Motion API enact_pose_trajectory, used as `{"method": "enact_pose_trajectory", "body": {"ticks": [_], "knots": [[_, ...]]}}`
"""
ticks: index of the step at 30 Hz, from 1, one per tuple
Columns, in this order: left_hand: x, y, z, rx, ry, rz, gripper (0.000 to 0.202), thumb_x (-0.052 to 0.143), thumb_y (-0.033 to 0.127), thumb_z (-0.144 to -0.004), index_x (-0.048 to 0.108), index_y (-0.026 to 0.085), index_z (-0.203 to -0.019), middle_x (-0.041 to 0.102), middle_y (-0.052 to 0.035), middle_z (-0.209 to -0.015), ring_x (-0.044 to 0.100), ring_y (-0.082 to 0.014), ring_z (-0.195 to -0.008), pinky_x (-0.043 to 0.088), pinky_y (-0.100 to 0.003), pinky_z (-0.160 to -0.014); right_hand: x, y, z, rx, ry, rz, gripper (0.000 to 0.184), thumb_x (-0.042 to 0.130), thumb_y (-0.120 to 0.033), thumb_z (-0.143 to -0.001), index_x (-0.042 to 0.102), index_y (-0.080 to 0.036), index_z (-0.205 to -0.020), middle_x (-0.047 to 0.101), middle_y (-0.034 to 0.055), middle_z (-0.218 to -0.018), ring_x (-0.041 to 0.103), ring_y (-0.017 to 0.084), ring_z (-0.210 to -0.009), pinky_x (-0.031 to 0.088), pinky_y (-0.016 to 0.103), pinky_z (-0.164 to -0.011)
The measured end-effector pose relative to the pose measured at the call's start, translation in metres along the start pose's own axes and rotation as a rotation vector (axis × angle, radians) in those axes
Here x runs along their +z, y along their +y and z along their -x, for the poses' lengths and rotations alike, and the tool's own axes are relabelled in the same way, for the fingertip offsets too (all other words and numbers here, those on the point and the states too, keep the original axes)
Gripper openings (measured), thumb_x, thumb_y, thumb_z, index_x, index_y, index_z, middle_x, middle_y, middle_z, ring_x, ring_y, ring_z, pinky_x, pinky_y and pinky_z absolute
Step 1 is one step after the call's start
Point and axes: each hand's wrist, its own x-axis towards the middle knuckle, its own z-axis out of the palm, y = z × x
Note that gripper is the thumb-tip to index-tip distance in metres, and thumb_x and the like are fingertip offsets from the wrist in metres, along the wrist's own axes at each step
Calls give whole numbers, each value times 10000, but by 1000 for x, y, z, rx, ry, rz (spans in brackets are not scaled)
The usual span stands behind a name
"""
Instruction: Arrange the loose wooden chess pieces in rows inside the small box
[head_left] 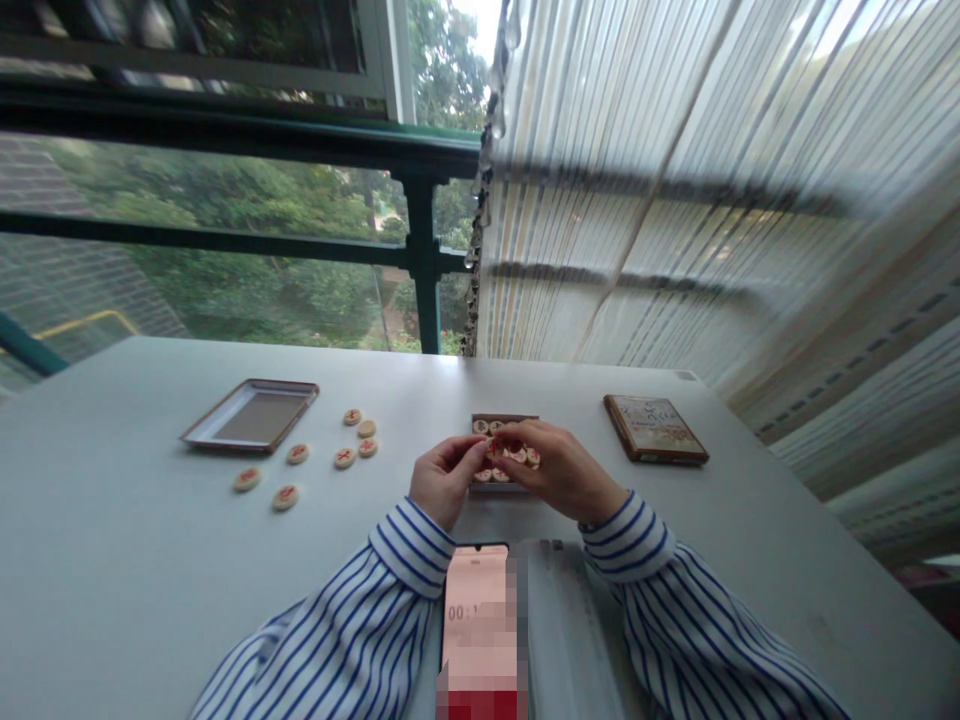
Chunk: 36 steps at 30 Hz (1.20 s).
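My left hand [444, 480] and my right hand [559, 470] meet over a small brown box [505, 420] filled with round wooden game pieces marked in red. Both hands have their fingers curled in a pinch at the pieces [517, 456] in the box. What exactly each fingertip holds is too small to make out. Both arms wear blue-and-white striped sleeves.
Several loose round pieces [345, 458] lie on the white table [135, 560] to the left. A shallow brown tray [253, 414] sits far left, a brown box lid [655, 428] at right. A phone [480, 630] lies near the front edge. Window railing and a curtain stand behind.
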Motion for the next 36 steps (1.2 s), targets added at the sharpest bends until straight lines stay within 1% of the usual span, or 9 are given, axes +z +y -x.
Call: {"method": "enact_pose_trajectory", "body": {"ticks": [5, 8, 13, 16, 19, 21, 23, 31, 36], "knots": [[0, -2, 0, 28, -19, -20, 311, 700, 358, -595, 655, 105, -771, 687, -48, -687, 633, -153, -616, 537, -286, -625, -1, -1, 0, -15, -18, 16, 205, 501, -287, -817, 606, -196, -967, 635, 57, -858, 567, 152, -784, 435, 274, -719], [-3, -4, -1, 85, -11, -106, 283, 663, 348, -644, 650, 110, -796, 681, -42, -679, 629, -146, -620, 527, -269, -618, -2, 0, 0, -13, -13, 35, 202, 506, -291, -812, 610, -193, -955, 635, 57, -841, 567, 152, -770, 433, 276, -713], [-11, -11, -6, 226, 149, -343, 237, 618, 333, -688, 654, 134, -811, 677, -45, -737, 623, -141, -665, 509, -249, -649, -7, 3, 0, 3, -24, 65, 210, 532, -272, -792, 609, -191, -969, 636, 55, -860, 568, 152, -775, 435, 278, -726], [-15, -15, -10, 263, 194, -446, 257, 606, 341, -690, 659, 142, -843, 672, -65, -815, 624, -159, -728, 510, -257, -654, -12, 4, -1, 6, -25, 83, 207, 528, -272, -793, 613, -188, -963, 640, 56, -859, 568, 151, -772, 437, 282, -729], [-18, -20, -14, 198, 148, -499, 314, 591, 339, -698, 641, 135, -931, 664, -86, -884, 630, -166, -746, 516, -277, -671, -18, 7, -1, 10, -19, 105, 207, 528, -273, -792, 615, -181, -956, 642, 58, -851, 569, 149, -765, 441, 280, -719], [-19, -23, -15, 122, 95, -534, 355, 571, 330, -713, 614, 118, -995, 660, -94, -881, 635, -163, -722, 519, -283, -667, -23, 11, -1, 19, -6, 118, 204, 527, -274, -793, 615, -175, -949, 643, 57, -846, 571, 145, -757, 445, 277, -715], [-19, -24, -16, 87, 50, -567, 370, 549, 322, -730, 597, 102, -1023, 658, -96, -862, 636, -164, -722, 519, -281, -670, -27, 15, -1, 24, 7, 128, 202, 525, -274, -795, 615, -172, -944, 645, 53, -838, 573, 139, -745, 449, 273, -712], [-22, -29, -17, 119, -24, -594, 345, 524, 303, -754, 589, 113, -1035, 664, -85, -891, 632, -167, -794, 511, -291, -737, -34, 33, -4, 42, -2, 158, 219, 527, -278, -794, 617, -169, -962, 658, 45, -832, 583, 127, -716, 462, 262, -699], [-24, -34, -18, 133, -22, -582, 333, 533, 292, -748, 594, 124, -1030, 665, -84, -904, 632, -169, -795, 511, -293, -735, -34, 39, -7, 65, -32, 192, 225, 506, -301, -806, 623, -173, -950, 658, 41, -831, 580, 129, -717, 457, 258, -696]]}}
